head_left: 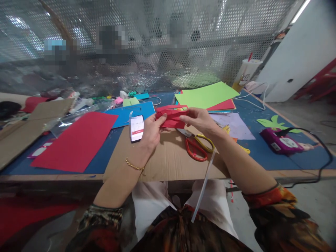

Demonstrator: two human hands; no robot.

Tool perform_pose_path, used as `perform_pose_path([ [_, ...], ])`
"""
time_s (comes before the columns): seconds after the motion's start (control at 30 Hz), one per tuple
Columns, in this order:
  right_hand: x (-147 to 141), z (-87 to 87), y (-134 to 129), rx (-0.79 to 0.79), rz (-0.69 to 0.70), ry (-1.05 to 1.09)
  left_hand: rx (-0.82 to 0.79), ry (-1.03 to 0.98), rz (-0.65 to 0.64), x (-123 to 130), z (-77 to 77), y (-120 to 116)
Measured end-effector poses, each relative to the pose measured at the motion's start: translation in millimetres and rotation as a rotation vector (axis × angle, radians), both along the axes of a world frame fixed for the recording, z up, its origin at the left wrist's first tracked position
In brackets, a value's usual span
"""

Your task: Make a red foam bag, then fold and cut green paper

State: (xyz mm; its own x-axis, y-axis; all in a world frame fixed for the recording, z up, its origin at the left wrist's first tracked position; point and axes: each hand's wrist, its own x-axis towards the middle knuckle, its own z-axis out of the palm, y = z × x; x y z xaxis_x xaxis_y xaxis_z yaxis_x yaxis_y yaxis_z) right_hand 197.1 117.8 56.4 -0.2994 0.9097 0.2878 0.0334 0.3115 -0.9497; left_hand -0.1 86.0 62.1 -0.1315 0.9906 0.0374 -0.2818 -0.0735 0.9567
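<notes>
Between my two hands is a piece of folded red paper, held up over the brown cardboard. My left hand pinches its left end, thumb on top. At the right end, the thumb and fingers of my right hand are closed on the same paper. Scissors with one red and one yellow handle lie just below, their blades partly under the paper. A phone with a lit screen lies left of my left hand. A clear thin strip hangs over the table's front edge.
Red sheet and blue sheet lie left. Green sheet lies behind my right hand, pale purple paper beside it. Further right are a corded purple device, green cutout and cup. Perforated screen stands behind.
</notes>
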Motion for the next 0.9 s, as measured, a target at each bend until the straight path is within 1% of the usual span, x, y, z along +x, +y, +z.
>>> perform_pose_path([
  [0.07, -4.2, -2.2, -0.7, -0.054, 0.035, 0.046, 0.001, -0.006, -0.035, 0.3, -1.5, -1.0],
  [0.17, -3.9, -2.2, -0.8, -0.095, 0.035, 0.093, 0.004, -0.027, -0.102, -1.8, -3.4, -0.7],
  [0.27, 0.1, -0.1, -0.6, -0.107, 0.042, 0.111, 0.017, -0.04, -0.138, -4.6, -4.2, 0.9],
  [0.4, 2.1, 1.3, -1.1, -0.104, 0.051, 0.11, 0.037, -0.045, -0.145, -4.7, -3.1, -0.1],
  [0.57, 2.5, 3.1, -2.7, -0.099, 0.099, 0.099, 0.047, -0.004, -0.264, -1.3, -2.2, -4.4],
  [0.67, 3.3, 4.6, -3.2, -0.076, 0.117, 0.086, 0.025, 0.06, -0.237, -0.8, -3.2, -4.4],
  [0.73, 3.0, 3.9, -2.6, -0.03, 0.075, 0.048, 0.014, 0.074, -0.198, -0.6, -3.7, -3.9],
  [0.8, 1.0, 0.7, -0.9, 0.013, -0.002, 0.022, 0.006, 0.065, -0.178, 0.1, -3.7, -4.1],
  [0.9, -4.0, -7.9, 2.9, -0.007, -0.091, 0.023, -0.033, 0.061, -0.196, 2.7, -3.8, -5.6],
])
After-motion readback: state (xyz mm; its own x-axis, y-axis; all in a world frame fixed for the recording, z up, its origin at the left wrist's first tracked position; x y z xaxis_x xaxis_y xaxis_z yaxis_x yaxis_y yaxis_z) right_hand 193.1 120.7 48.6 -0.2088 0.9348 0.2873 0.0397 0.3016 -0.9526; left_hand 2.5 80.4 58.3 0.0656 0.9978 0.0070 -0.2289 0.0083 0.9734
